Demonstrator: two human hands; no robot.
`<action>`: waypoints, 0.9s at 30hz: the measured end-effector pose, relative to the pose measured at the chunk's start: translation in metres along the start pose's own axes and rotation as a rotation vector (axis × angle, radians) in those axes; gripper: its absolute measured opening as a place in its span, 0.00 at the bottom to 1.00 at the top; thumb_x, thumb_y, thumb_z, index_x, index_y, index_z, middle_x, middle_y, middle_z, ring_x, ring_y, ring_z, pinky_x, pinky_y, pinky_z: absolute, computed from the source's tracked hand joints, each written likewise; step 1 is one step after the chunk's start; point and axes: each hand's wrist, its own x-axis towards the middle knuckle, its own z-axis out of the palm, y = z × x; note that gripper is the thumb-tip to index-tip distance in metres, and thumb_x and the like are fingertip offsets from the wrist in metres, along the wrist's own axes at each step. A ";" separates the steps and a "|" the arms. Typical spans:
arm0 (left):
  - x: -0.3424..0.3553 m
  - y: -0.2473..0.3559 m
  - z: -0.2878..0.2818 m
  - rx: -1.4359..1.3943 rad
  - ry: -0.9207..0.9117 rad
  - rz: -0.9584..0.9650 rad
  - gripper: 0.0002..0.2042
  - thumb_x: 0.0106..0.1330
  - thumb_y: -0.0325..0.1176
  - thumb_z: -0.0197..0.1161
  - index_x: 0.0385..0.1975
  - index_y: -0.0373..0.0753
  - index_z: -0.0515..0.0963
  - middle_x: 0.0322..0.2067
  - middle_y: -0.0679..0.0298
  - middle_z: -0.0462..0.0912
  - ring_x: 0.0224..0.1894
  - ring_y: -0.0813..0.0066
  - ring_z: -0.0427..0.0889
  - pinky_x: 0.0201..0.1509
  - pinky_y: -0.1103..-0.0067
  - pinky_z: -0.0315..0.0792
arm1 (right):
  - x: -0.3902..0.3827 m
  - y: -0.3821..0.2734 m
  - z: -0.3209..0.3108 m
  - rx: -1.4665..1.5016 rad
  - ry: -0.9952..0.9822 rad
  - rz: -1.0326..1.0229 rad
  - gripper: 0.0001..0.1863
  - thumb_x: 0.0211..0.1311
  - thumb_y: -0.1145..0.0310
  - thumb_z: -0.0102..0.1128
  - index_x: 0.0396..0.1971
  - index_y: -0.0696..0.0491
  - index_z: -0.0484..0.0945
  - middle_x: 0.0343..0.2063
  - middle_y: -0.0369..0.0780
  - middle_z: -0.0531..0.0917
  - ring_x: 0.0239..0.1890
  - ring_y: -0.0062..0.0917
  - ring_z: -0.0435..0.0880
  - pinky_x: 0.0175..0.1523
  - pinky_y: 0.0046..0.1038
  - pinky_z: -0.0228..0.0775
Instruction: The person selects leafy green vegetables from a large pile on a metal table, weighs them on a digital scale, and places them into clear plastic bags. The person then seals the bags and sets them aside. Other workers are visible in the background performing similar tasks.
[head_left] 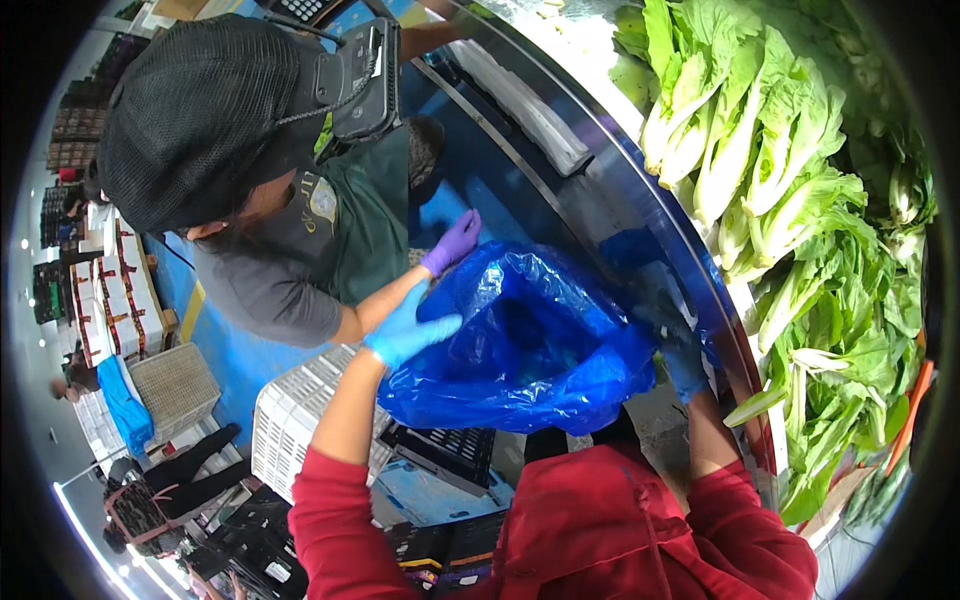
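Observation:
A large blue plastic bag [580, 400] lies spread in front of me with its mouth gaping; its inside is dark and its contents cannot be made out. At its left edge is my left hand [412, 330] in a light blue glove, thumb spread away from the outstretched fingers, against the plastic. My right hand [682, 355], gloved and in deep shade, is at the bag's right edge beside the metal counter; its fingers are hard to see. Just beyond my left hand is a co-worker's purple-gloved hand [455, 243], close to the bag's far left rim.
Leafy green heads of lettuce [750, 150] are heaped on the counter [640, 165] at right. A co-worker in a black cap [205, 120] stands close at left. White crates [290, 415] and black crates [445, 450] stand low at left, near my legs.

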 end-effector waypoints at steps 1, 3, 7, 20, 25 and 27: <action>-0.018 -0.011 0.000 0.073 0.028 -0.067 0.50 0.52 0.43 0.74 0.67 0.28 0.46 0.61 0.48 0.63 0.61 0.65 0.64 0.63 0.75 0.61 | -0.012 -0.003 0.000 -0.146 -0.084 -0.072 0.28 0.55 0.78 0.51 0.60 0.51 0.69 0.61 0.44 0.69 0.63 0.30 0.67 0.67 0.30 0.55; -0.051 -0.020 -0.002 0.131 0.073 -0.157 0.57 0.48 0.45 0.76 0.68 0.27 0.39 0.65 0.42 0.55 0.67 0.60 0.58 0.67 0.74 0.56 | -0.047 0.000 0.009 -0.297 -0.060 -0.145 0.26 0.48 0.85 0.50 0.52 0.55 0.73 0.57 0.43 0.73 0.61 0.31 0.69 0.66 0.30 0.57; -0.107 -0.071 -0.003 0.004 0.175 -0.518 0.59 0.50 0.56 0.69 0.67 0.25 0.36 0.66 0.39 0.52 0.68 0.57 0.56 0.68 0.73 0.55 | -0.075 -0.011 0.034 -0.522 -0.026 -0.157 0.19 0.37 0.72 0.67 0.35 0.52 0.76 0.45 0.41 0.77 0.55 0.38 0.72 0.63 0.36 0.61; -0.159 -0.119 0.038 -0.137 0.420 -0.524 0.35 0.64 0.58 0.52 0.60 0.31 0.66 0.55 0.47 0.73 0.59 0.60 0.71 0.63 0.74 0.62 | -0.107 0.001 0.090 -0.926 -0.208 -0.303 0.23 0.45 0.66 0.63 0.45 0.54 0.76 0.42 0.45 0.76 0.47 0.42 0.74 0.50 0.46 0.62; -0.142 -0.154 0.052 0.124 0.594 -0.520 0.30 0.66 0.57 0.45 0.51 0.33 0.75 0.51 0.40 0.74 0.56 0.46 0.72 0.59 0.66 0.65 | -0.080 -0.021 0.111 -1.079 -0.228 -0.478 0.19 0.45 0.53 0.65 0.28 0.54 0.78 0.28 0.44 0.76 0.33 0.40 0.75 0.37 0.42 0.64; -0.141 -0.151 0.046 0.158 0.533 -0.623 0.29 0.65 0.56 0.47 0.48 0.34 0.77 0.44 0.42 0.80 0.50 0.45 0.78 0.52 0.64 0.70 | -0.067 -0.046 0.104 -1.143 -0.345 -0.492 0.19 0.43 0.52 0.68 0.30 0.51 0.80 0.26 0.41 0.75 0.33 0.36 0.75 0.38 0.37 0.63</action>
